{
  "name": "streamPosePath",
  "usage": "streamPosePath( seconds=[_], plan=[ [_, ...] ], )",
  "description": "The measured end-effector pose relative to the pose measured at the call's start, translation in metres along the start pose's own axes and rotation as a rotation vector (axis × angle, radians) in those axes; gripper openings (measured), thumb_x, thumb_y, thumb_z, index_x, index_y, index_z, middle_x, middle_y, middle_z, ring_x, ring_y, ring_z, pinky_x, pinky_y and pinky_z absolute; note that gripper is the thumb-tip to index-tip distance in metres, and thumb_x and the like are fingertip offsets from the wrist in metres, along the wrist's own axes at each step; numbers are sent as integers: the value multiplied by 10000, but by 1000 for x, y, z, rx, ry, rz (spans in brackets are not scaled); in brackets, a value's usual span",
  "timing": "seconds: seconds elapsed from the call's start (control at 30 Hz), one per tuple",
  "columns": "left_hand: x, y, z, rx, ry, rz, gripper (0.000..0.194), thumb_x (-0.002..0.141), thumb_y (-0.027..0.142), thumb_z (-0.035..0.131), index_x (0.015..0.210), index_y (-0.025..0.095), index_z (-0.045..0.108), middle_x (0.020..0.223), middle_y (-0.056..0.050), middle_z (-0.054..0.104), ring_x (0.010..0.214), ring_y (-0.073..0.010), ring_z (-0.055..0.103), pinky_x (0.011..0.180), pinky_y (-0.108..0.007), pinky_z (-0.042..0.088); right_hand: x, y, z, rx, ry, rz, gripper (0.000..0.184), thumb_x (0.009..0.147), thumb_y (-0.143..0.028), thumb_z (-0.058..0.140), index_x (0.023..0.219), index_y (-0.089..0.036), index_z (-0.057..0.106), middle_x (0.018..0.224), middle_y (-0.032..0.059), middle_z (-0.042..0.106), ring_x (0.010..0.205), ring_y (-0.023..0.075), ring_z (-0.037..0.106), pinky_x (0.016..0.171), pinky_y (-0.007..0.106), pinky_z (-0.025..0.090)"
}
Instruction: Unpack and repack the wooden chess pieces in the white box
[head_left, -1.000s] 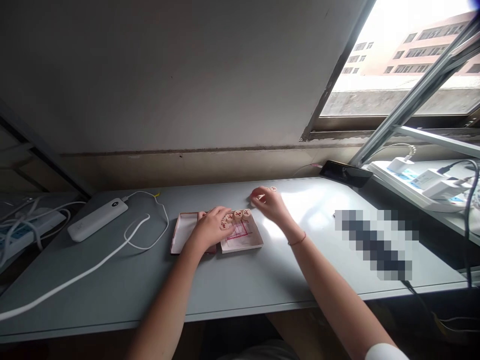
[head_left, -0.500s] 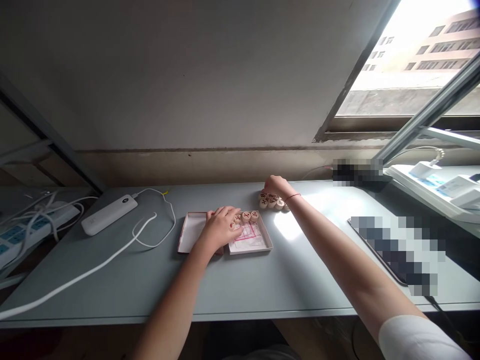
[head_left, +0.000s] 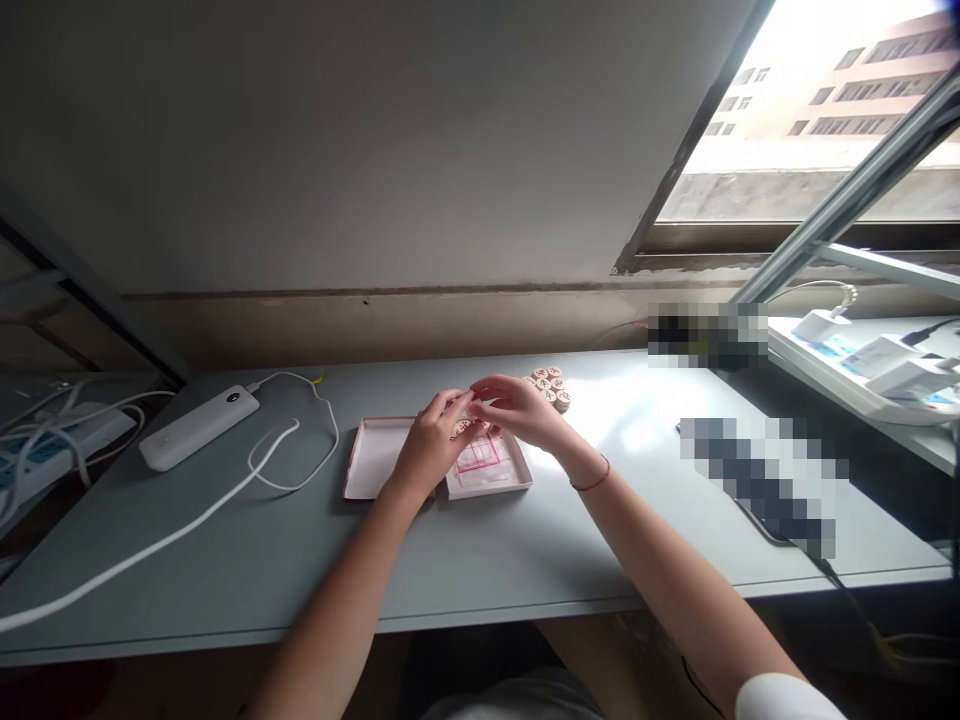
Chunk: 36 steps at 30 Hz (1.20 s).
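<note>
An open box holds a row of round wooden Chinese chess pieces (head_left: 460, 428) at its far side, with a pink-printed sheet (head_left: 478, 455) in front of them. My left hand (head_left: 433, 440) lies across the left wall of this box tray (head_left: 495, 490), thumb and fingers apart around the pieces. Above the far side of the tray is my right hand (head_left: 521, 410), its thumb and fingertips pinched together close to my left fingers. Whatever the pinch holds is hidden. Beyond the right hand stands a stacked group of chess pieces (head_left: 551, 385), partly covered by it.
Left of the tray lies the other box half (head_left: 371, 465). A white power bank (head_left: 199, 428) with a looping white cable (head_left: 187, 535) is on the desk (head_left: 570, 560) to the left. Power strips (head_left: 64, 440) sit at the side, and a blurred-out dark object (head_left: 757, 485) at the right.
My right hand has come from the stacked pieces leftward to the tray, meeting my left hand there. The stack is now more visible. My left hand stays at the tray, and the view has shifted slightly.
</note>
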<state>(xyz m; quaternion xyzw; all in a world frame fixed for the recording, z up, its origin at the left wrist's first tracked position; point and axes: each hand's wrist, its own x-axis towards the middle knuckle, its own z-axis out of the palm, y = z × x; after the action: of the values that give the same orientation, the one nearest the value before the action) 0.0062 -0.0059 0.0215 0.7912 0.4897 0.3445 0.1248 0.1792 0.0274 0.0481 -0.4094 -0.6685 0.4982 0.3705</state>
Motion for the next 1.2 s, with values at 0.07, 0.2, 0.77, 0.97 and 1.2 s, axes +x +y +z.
streamPosePath(
  seconds=[0.07,0.2,0.77,0.97,1.2],
  plan=[
    [0,3,0,-43,1,2,333,936,328,504,1259,269,552,1196,-59,598,1079,-204,607,951,-332,482,-9,2,7,76,31,5,391,705,-411,756,981,-168,625,933,84,707,802,189,688,586,262,592],
    [0,5,-1,-61,1,-7,226,900,249,543,1118,245,604,1121,-43,598,1015,-182,616,914,-307,498,-14,12,3,164,76,32,423,692,-435,770,982,-165,623,934,78,699,798,182,689,598,266,597],
    [-3,-3,-5,267,-294,32,82,834,253,596,832,252,678,1119,-14,649,1073,-243,497,913,-419,367,-25,22,-8,-49,137,-52,259,787,-381,671,957,-185,673,1050,76,617,829,164,651,687,295,585],
    [-3,-12,-5,282,-254,-59,225,825,332,605,1042,287,647,1241,-40,561,1161,-272,459,956,-433,385,-30,25,11,-553,65,-246,184,856,-218,595,1017,-218,683,915,52,657,749,147,612,695,285,521],
    [-4,-14,-8,264,-270,-65,108,833,338,616,875,260,676,1248,-44,554,1197,-273,457,1000,-458,387,-30,24,22,-812,14,-308,88,890,-219,598,923,-198,677,921,74,676,839,195,582,754,319,476]
  ],
)
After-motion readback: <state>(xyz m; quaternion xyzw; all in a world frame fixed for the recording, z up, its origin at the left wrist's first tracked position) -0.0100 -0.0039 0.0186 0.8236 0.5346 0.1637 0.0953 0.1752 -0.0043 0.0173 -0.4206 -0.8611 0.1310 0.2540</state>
